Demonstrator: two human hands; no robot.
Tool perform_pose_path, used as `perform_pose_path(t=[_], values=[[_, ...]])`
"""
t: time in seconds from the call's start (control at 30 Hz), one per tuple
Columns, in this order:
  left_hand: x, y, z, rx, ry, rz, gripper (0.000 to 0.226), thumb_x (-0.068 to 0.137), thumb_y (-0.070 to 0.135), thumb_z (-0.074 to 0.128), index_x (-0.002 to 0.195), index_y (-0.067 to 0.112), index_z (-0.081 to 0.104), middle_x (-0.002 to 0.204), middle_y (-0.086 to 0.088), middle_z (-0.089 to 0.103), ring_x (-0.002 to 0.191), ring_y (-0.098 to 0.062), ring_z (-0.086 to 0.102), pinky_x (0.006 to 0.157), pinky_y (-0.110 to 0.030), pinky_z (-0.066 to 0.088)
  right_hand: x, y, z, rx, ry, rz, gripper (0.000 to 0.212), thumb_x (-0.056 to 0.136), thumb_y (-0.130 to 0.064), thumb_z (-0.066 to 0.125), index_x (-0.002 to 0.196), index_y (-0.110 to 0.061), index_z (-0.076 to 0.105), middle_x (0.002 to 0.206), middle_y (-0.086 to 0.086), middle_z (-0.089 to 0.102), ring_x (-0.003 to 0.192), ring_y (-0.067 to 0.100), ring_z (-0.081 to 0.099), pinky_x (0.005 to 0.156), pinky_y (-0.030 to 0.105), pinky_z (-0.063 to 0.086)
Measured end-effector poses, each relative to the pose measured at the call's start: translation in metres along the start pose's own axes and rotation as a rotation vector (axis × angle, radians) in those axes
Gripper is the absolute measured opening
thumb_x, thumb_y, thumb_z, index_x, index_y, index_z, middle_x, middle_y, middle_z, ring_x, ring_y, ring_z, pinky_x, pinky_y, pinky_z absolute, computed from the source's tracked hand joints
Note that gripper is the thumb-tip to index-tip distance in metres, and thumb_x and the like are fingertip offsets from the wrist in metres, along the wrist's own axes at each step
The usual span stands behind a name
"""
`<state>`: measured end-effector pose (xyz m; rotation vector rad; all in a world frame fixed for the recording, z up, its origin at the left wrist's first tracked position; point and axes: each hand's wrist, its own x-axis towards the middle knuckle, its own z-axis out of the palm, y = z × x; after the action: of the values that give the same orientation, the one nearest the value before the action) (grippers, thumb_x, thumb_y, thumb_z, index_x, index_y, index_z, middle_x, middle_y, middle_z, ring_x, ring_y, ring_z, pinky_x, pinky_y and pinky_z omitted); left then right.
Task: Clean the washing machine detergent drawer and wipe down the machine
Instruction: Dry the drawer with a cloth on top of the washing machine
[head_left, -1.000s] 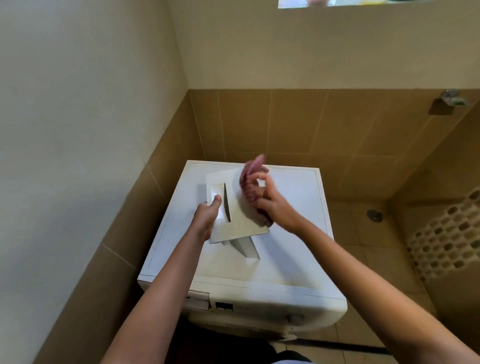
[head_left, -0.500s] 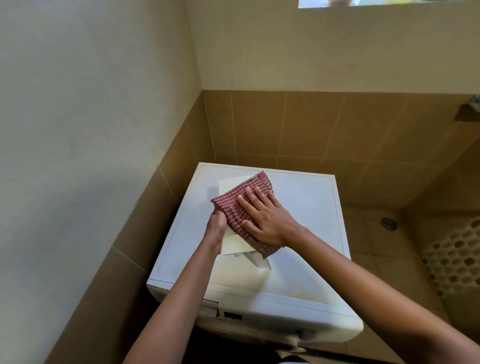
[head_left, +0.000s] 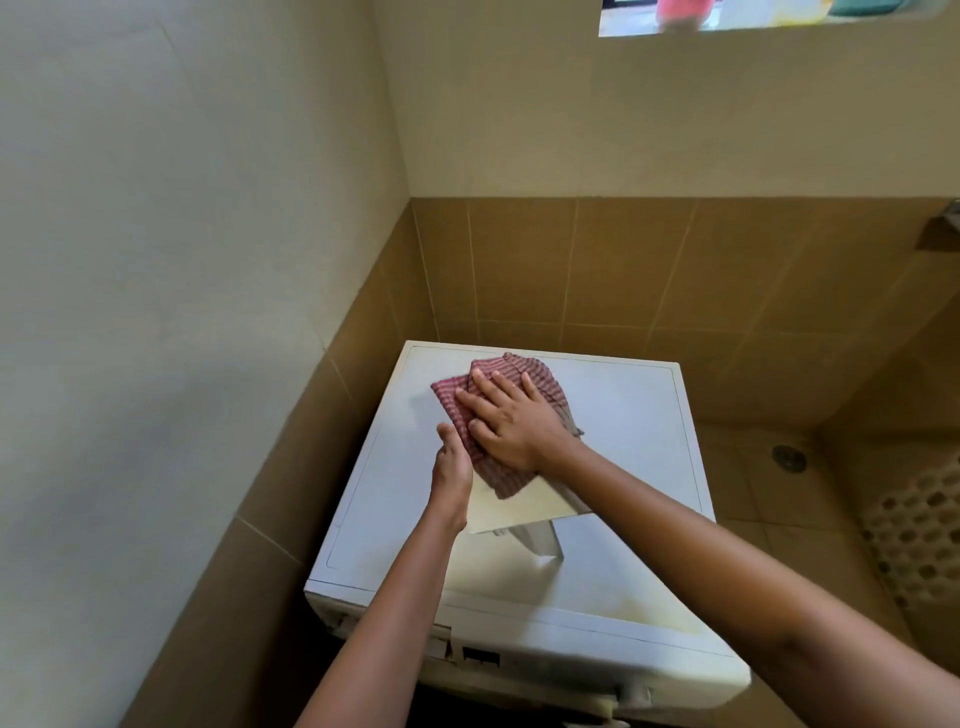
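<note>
We gripped the left edge of the white detergent drawer (head_left: 519, 506) with our left hand (head_left: 453, 470), over the washing machine (head_left: 623, 441) top nearer its back-left corner, right hand (head_left: 511, 426) flat, fingers spread, pressing a red checked cloth (head_left: 540, 379) onto the drawer's upper face.

A home's tiled washroom or laundry corner: a white washer (head_left: 623, 431) set in a corner of tan wall tiles (head_left: 623, 270), a floor drain (head_left: 788, 458), a perforated basket (head_left: 924, 530), and a small high window (head_left: 727, 18).
</note>
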<state>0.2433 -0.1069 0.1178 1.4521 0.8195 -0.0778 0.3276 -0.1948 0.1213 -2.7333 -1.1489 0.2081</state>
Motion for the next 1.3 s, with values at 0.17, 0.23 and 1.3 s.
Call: perform_pose_path(t=[0.17,0.23,1.3], values=[[0.003,-0.001,0.000,-0.008,0.007,-0.108,0.060,0.100,0.057,0.016,0.142,0.020,0.037,0.129,-0.013,0.054,0.110,-0.030,0.056,0.091,-0.040,0.050,0.037,0.030,-0.009,0.098,0.023,0.203,0.054,0.100,-0.044,0.022,0.152,-0.028,0.019,0.161,0.003,0.009,0.148,0.019,0.005,0.119,0.045,0.000],[0.005,-0.001,0.000,-0.037,0.031,-0.078,0.048,0.103,0.051,0.021,0.131,0.019,0.044,0.103,-0.006,0.058,0.085,-0.019,0.058,0.066,-0.028,0.050,0.033,0.027,-0.005,0.082,0.034,0.211,0.056,0.100,-0.042,0.020,0.153,-0.024,0.015,0.161,0.004,0.006,0.148,0.019,0.001,0.119,0.044,-0.001],[0.016,0.002,0.005,-0.005,0.109,0.002,0.047,0.103,0.042,0.030,0.135,0.013,0.046,0.131,-0.012,0.055,0.108,-0.027,0.054,0.089,-0.035,0.046,0.024,0.016,-0.007,0.009,0.047,0.195,0.059,0.098,-0.041,0.021,0.153,-0.021,0.013,0.161,0.004,0.003,0.148,0.023,-0.004,0.119,0.044,-0.002]])
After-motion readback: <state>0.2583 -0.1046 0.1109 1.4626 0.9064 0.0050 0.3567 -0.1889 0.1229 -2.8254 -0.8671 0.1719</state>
